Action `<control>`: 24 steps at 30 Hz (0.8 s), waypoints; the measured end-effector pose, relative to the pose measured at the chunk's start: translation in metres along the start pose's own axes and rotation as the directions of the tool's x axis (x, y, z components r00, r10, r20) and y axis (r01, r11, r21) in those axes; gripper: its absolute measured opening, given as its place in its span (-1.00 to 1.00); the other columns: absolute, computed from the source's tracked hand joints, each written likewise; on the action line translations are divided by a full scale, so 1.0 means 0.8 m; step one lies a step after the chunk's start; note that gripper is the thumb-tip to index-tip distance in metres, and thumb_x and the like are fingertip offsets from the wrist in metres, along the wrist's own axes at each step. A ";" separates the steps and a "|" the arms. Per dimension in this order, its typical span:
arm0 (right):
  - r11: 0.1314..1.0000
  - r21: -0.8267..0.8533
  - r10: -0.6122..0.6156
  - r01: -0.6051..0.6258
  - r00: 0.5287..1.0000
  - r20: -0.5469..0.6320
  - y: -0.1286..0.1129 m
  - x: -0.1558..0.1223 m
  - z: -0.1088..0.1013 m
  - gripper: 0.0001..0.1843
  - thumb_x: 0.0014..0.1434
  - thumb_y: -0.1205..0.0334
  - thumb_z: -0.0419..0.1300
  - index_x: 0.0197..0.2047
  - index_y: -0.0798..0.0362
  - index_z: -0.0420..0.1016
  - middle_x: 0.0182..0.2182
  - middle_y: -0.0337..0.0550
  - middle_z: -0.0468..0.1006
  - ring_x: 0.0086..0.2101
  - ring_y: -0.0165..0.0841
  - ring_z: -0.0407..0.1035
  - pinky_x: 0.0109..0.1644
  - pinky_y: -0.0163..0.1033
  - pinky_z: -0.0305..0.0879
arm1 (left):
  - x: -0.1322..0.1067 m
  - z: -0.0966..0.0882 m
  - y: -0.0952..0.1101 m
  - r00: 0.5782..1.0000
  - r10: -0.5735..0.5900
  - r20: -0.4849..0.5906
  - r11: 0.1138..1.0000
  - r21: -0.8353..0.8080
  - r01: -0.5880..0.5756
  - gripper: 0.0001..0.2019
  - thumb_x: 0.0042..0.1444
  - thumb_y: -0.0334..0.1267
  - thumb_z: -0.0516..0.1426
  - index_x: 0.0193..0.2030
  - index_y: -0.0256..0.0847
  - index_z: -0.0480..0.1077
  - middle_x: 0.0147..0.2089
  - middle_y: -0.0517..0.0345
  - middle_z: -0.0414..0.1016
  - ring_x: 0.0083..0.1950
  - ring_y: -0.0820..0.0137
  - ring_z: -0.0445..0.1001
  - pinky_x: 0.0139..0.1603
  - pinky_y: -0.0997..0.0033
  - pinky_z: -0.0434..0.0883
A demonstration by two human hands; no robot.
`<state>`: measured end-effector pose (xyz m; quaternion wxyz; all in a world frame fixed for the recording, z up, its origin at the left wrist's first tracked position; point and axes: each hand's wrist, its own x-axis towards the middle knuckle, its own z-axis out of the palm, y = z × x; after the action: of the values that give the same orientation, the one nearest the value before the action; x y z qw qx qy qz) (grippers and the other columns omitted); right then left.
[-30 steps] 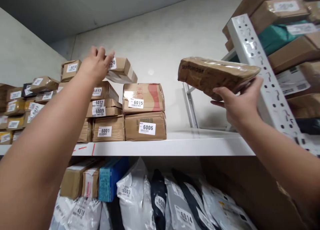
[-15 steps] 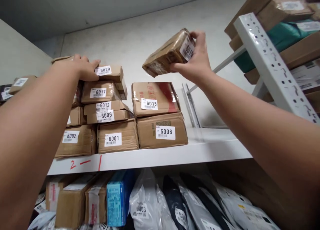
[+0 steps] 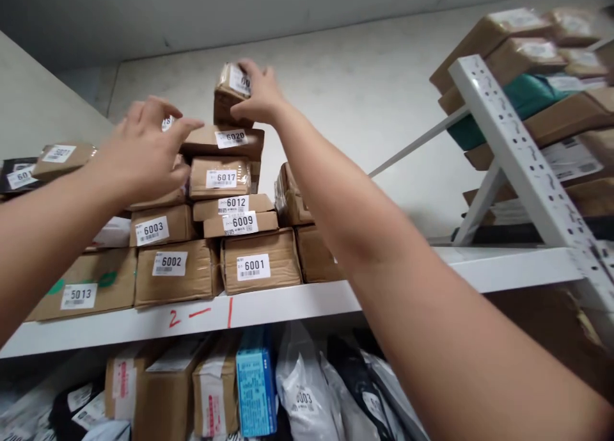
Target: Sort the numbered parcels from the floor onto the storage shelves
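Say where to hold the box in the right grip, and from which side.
The box: probably its labelled near end, right grip coming from the right. That end is narrow enough to span, its right side is open, and box 6020, seemingly close below, would crowd the underside.

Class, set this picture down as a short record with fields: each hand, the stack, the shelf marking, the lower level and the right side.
Right hand: grips a small carton, its label partly covered
Left hand: fingers parted, nothing visibly held, near box 6020
Stack, top down: box 6020, box 6017, box 6012, box 6009, box 6001
Shelf edge: red handwritten "2 — 1"
Lower level: blue box beside a pale plastic bag
Right side: perforated metal post, parcels beyond
Carton touching box 6020: cannot tell
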<state>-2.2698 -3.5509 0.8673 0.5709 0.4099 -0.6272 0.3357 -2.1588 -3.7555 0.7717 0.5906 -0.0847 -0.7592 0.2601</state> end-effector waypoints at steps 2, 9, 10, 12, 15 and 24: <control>0.999 0.012 0.029 -0.030 0.993 0.114 -0.015 0.005 0.020 0.02 -0.05 0.13 0.45 0.38 -0.07 0.00 0.30 -0.19 0.10 0.15 -0.22 0.25 0.39 0.01 0.20 | -0.038 -0.003 0.005 0.992 0.078 -0.101 0.997 0.028 -0.075 -0.21 0.13 0.23 -0.09 0.37 -0.28 0.16 0.21 -0.10 0.00 0.38 -0.30 -0.06 0.25 -0.49 0.04; 1.000 0.010 -0.023 0.022 0.992 0.120 -0.033 0.009 0.056 0.03 0.07 0.06 0.41 0.44 0.05 -0.06 0.37 -0.18 -0.06 0.24 -0.25 0.10 0.44 -0.11 0.00 | -0.147 -0.005 0.006 0.900 0.312 -0.303 0.933 0.276 -0.230 -0.62 0.20 -0.14 -0.04 0.03 -0.23 0.43 -0.01 -0.06 0.28 0.02 0.07 0.39 -0.02 -0.08 0.48; 0.999 -0.002 -0.035 0.036 0.992 0.120 -0.032 0.010 0.056 0.05 0.05 0.03 0.41 0.44 0.02 -0.08 0.37 -0.22 -0.03 0.23 -0.28 0.12 0.45 -0.12 -0.02 | -0.156 -0.003 0.004 0.892 0.331 -0.308 0.926 0.286 -0.245 -0.65 0.21 -0.15 -0.04 -0.01 -0.23 0.44 -0.04 -0.07 0.30 -0.03 0.08 0.40 -0.09 -0.04 0.49; 0.998 -0.020 -0.062 0.064 0.992 0.108 -0.030 0.011 0.056 0.12 0.02 -0.02 0.42 0.45 -0.03 -0.15 0.34 -0.28 0.05 0.19 -0.34 0.16 0.44 -0.10 -0.01 | -0.168 0.001 -0.001 0.885 0.350 -0.308 0.919 0.298 -0.259 -0.68 0.23 -0.16 -0.02 -0.08 -0.26 0.47 -0.08 -0.10 0.33 -0.08 0.07 0.41 -0.18 0.00 0.49; 0.996 -0.032 -0.079 0.081 0.995 0.062 -0.026 0.005 0.050 0.22 -0.06 -0.11 0.41 0.47 -0.13 -0.25 0.27 -0.32 0.20 0.14 -0.32 0.21 0.41 -0.08 0.06 | -0.175 0.012 -0.007 0.877 0.357 -0.320 0.918 0.294 -0.266 -0.71 0.24 -0.18 -0.01 -0.16 -0.28 0.49 -0.10 -0.13 0.37 -0.12 0.07 0.42 -0.21 0.01 0.47; 0.990 -0.102 0.100 -0.098 0.995 0.020 0.052 -0.084 -0.063 -0.01 0.07 -0.37 0.18 0.41 -0.04 0.06 0.39 -0.01 0.14 0.33 0.08 0.05 0.38 0.25 0.03 | -0.185 0.039 0.023 0.908 0.308 -0.284 0.946 0.187 -0.263 -0.70 0.25 -0.21 0.01 -0.07 -0.29 0.50 -0.02 -0.17 0.35 -0.06 0.06 0.41 -0.15 0.02 0.51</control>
<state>-2.2838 -3.4794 0.8087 0.5658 0.3530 -0.6700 0.3262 -2.1489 -3.8139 0.6314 0.6622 -0.1917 -0.6157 0.3817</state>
